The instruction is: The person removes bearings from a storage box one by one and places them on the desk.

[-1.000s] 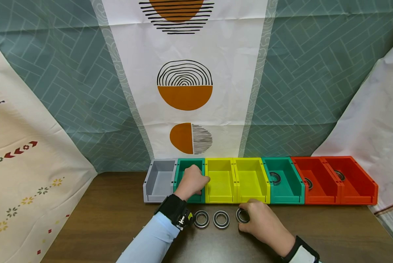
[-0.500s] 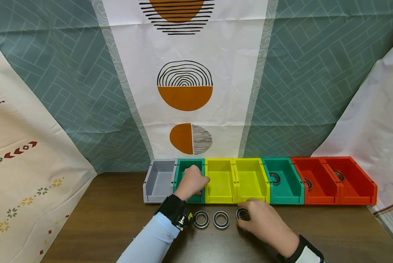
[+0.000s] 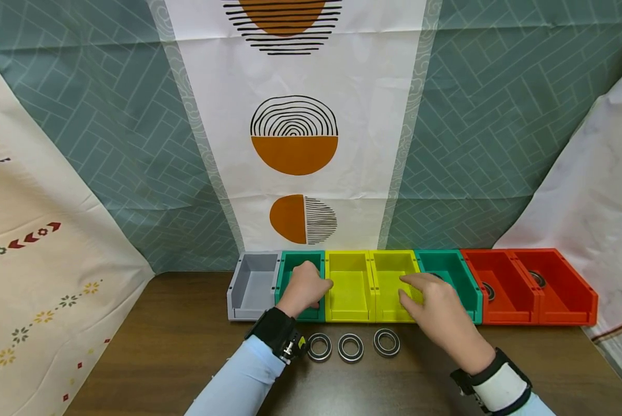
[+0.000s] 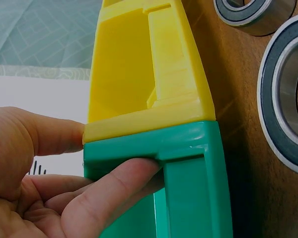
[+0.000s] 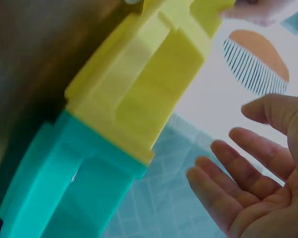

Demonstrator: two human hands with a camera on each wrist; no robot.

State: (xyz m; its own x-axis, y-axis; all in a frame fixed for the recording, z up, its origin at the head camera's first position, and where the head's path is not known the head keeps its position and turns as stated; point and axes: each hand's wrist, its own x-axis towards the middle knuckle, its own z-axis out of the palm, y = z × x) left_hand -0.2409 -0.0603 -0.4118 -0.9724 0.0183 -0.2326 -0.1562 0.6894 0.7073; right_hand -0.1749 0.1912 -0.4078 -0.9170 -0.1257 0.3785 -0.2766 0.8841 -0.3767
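Right hand (image 3: 441, 306) has come off the right bearing (image 3: 387, 354) and up and to the right, over the bins; left hand (image 3: 303, 287) is where it was. Three bearings lie flat on the brown table (image 3: 186, 346), in a row just in front of the bins: left bearing (image 3: 319, 359), middle bearing (image 3: 351, 360) and the right one, which sits slightly nearer the bins. All are silvery rings, open-centred, with a dark band between bright inner and outer rims, apart from each other. Bin line, left to right: grey bin (image 3: 250, 315), left green bin (image 3: 311, 315), left yellow bin (image 3: 349, 315), right yellow bin (image 3: 389, 315), right green bin (image 3: 454, 268), left red bin (image 3: 510, 316), right red bin (image 3: 568, 316). Side walls adjoin; only a thin strip of wood separates the bearings from the front edges, with wider bare wood nearer the person and off to the left. One bearing shows in each red bin; a dark bit of another peeks past the right hand in the right green bin. Left hand pinches the green wall beside the left yellow bin, fingers bent, wrist near the left bearing. Right hand is spread, thumb apart, fingers slightly bent, holding nothing, above the right yellow and right green bins.
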